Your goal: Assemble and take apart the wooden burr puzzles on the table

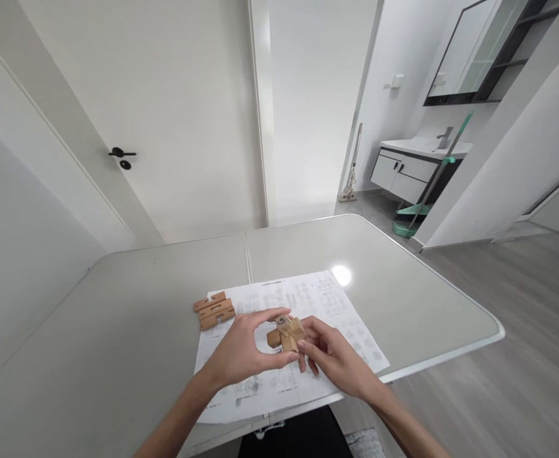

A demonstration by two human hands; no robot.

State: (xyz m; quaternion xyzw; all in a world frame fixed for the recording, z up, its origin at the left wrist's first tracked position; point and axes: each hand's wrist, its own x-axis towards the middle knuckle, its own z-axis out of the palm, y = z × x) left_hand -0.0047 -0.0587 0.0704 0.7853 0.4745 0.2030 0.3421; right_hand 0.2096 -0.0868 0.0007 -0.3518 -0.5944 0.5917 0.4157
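Between both hands, above a printed sheet (270, 381), is a partly joined wooden burr puzzle (286, 332) of crossing notched sticks, one end marked with a dark letter. My left hand (241, 346) curves around it, thumb below and index finger above, both tips at the wood. My right hand (330, 353) grips it from the right, thumb and fingers closed on its side; some fingertips are hidden behind it. To the left, several loose notched wooden pieces (215, 312) lie side by side over the sheet's left edge, touching neither hand.
The pale glossy table (131, 312) has a rounded metal-edged rim and a seam across it. Behind it stands a white door with a black handle (123, 153). At the back right are a sink cabinet (406, 172), a mop (354, 165) and a green dustpan (405, 229).
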